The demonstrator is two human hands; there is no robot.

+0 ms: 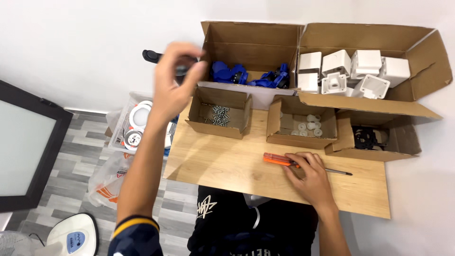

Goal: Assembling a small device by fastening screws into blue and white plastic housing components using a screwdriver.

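Note:
My left hand [174,79] is raised at the left edge of a tall cardboard box and is closed around a dark part [152,56] with a rounded black end. That box holds several blue and black parts [246,76]. On the wooden table [222,163], my right hand [308,173] rests on an orange-handled screwdriver [279,160], whose metal shaft points right. A small box of metal screws [219,115] sits just below my left hand.
A small box of white round pieces [307,125] and one with black parts [367,138] stand on the table. A large box of white square housings [353,73] is behind them. A clear bin [135,128] and plastic bags [110,178] lie on the floor at left.

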